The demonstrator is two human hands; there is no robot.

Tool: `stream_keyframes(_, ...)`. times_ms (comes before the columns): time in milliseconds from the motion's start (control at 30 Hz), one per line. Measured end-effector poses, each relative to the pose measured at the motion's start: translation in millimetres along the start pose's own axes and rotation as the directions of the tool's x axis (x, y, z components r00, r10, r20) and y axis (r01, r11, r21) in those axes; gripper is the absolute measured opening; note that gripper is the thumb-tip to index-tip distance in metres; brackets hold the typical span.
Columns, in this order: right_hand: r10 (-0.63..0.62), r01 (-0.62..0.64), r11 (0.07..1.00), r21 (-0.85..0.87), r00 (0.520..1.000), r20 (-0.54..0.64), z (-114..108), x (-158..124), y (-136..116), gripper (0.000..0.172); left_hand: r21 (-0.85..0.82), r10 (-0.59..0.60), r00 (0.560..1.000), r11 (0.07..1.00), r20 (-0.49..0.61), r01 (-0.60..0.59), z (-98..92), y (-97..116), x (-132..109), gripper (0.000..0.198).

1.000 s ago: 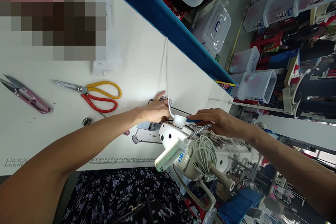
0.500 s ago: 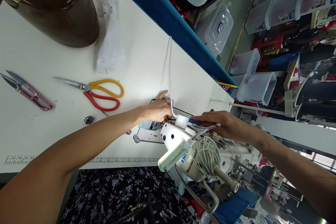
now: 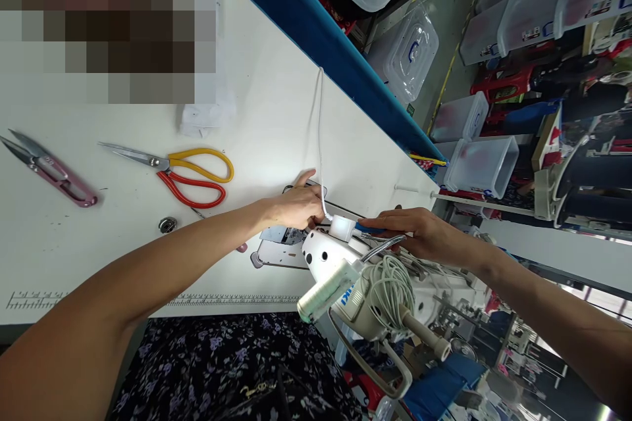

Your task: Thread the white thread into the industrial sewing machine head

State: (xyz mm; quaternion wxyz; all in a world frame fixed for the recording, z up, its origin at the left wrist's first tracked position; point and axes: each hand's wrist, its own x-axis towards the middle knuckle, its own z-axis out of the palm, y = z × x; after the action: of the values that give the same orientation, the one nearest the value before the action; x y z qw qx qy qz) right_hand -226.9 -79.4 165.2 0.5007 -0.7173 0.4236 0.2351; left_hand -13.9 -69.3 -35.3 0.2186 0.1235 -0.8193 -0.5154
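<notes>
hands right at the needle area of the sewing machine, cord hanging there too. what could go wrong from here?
1. The left hand rests beside the needle plate, under the machine head; if the machine ran, fingers could be hit.
2. The white cord hangs across the table to a small white block by the right hand; a snag may pull it.
3. The scissors lie open near the left forearm.

White table (image 3: 276,112), yellow-and-red scissors (image 3: 190,174), pink snips (image 3: 54,174), dark floral fabric (image 3: 237,368).
</notes>
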Motion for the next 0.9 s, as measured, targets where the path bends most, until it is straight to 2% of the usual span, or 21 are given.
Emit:
stream_keyframes(100, -0.019, 0.019, 1.0, 0.022, 1.0, 0.021, -1, -1, 4, 0.044, -0.018, 0.015, 1.0, 1.0, -0.005, -0.015, 0.2, -1, -1, 0.026)
stream_keyframes(267, 0.05, -0.059, 0.993, 0.1, 0.995, 0.086, -2, -1, 4, 0.046, -0.028, 0.027, 1.0, 0.999, 0.011, -0.027, 0.1, -2, -1, 0.025)
stream_keyframes(367, 0.081, -0.086, 0.991, 0.105, 0.995, 0.051, 1, -1, 1, 0.046, -0.027, 0.016, 1.0, 1.0, 0.023, -0.015, -0.6, -1, -1, 0.025)
stream_keyframes(533, 0.075, -0.075, 0.997, 0.011, 0.997, -0.008, 6, -2, -5, 0.044, -0.011, 0.02, 1.0, 1.0, 0.018, -0.019, 0.3, -1, -1, 0.026)
stream_keyframes(767, 0.231, -0.231, 0.965, 0.121, 0.973, 0.017, 11, -5, -9, 0.048, -0.021, 0.036, 0.999, 0.999, 0.015, -0.035, 1.0, -3, -1, 0.024)
stream_keyframes(900, 0.291, -0.287, 0.948, 0.14, 0.957, -0.012, 15, 0, -16, 0.048, -0.032, 0.019, 0.999, 0.999, 0.03, -0.018, -2.5, -1, -1, 0.024)
